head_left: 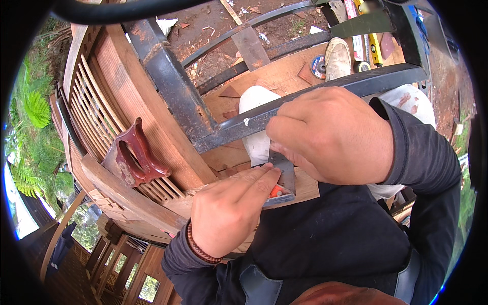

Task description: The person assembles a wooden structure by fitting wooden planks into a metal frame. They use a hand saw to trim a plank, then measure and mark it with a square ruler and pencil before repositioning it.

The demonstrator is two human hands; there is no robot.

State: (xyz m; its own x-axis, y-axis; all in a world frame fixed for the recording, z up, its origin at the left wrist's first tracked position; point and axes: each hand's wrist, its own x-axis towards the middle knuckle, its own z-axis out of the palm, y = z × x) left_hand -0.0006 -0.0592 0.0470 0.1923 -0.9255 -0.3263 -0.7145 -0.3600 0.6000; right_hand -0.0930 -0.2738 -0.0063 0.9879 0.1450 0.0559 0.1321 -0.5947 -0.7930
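My left hand [229,208] presses its fingers together on a flat grey metal tool [285,175] with an orange part near its lower end. The tool lies on a pale wooden board [306,187] close to my body. Just above it, my right hand [330,134] is curled closed, its thumb and fingertips near the tool's upper end. Whatever the right fingers pinch, if anything, is hidden behind the hand. A handsaw [142,157] with a red-brown handle rests on wooden slats to the left of my hands.
A dark metal frame [315,99] crosses beyond my hands and joins a thick post [175,79]. Beyond it are a cutting disc [318,67], a light shoe [337,57], a tape measure [361,66] and a yellow spirit level [375,50]. Slatted woodwork [94,99] stands left.
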